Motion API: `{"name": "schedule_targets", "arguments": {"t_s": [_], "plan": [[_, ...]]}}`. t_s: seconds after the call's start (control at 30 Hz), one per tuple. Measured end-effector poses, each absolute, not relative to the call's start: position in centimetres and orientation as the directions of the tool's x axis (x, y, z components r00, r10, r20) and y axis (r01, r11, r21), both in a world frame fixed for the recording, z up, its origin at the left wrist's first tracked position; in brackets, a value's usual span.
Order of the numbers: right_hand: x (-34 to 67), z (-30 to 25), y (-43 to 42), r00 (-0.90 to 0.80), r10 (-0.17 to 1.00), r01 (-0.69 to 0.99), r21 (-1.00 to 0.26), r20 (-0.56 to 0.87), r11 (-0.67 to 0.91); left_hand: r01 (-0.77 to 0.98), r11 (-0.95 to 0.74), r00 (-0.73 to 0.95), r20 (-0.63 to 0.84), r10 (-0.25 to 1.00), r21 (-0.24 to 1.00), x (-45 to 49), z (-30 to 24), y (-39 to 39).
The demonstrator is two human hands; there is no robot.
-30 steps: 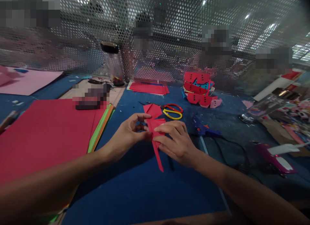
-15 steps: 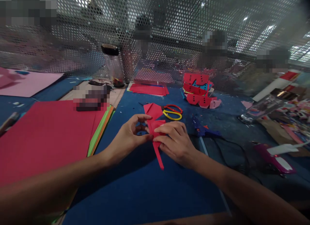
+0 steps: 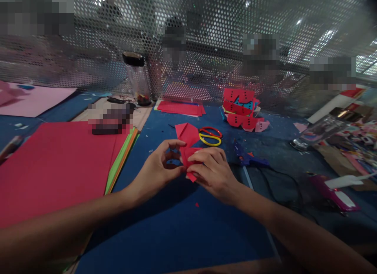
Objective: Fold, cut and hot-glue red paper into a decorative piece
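Between both hands is a folded piece of red paper (image 3: pixel 186 160), held just above the blue work surface. My left hand (image 3: pixel 159 168) pinches its left edge with thumb and fingertips. From the other side, the fingers of my right hand (image 3: pixel 213 170) press on the paper and cover part of it. A short red end pokes out below the right fingers. Directly beyond the hands lies another folded red paper (image 3: pixel 187 133), close to scissors (image 3: pixel 210 136) with one red and one yellow handle loop. A tiny red scrap (image 3: pixel 197 205) rests nearer to me.
Left lies a large red sheet (image 3: pixel 64 164) over green and orange sheets, with a blurred dark object (image 3: pixel 112 118) on it. A jar (image 3: pixel 138 79) stands behind. Red cutouts (image 3: pixel 240 109), a blue glue gun (image 3: pixel 250 160) with its cord, and a tilted bottle (image 3: pixel 324 126) are right.
The long red strip that stuck out toward me below the hands no longer extends there; only a short end shows. A small red scrap is now visible near where its tip was.
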State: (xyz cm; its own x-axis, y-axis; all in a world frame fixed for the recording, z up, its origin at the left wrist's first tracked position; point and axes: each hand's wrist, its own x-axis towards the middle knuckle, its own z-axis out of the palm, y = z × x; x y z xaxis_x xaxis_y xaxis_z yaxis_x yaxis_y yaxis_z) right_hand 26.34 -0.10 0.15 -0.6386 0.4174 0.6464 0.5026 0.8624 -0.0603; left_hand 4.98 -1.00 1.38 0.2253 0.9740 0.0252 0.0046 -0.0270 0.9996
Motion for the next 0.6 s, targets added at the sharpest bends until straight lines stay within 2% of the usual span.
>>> {"name": "schedule_targets", "arguments": {"t_s": [0.6], "plan": [[26.14,0.24,-0.34,-0.584,0.465,0.57,-0.072,0.665,0.819,0.077,-0.279,0.275,0.248,0.929,0.957,5.01,0.79,-1.69]]}}
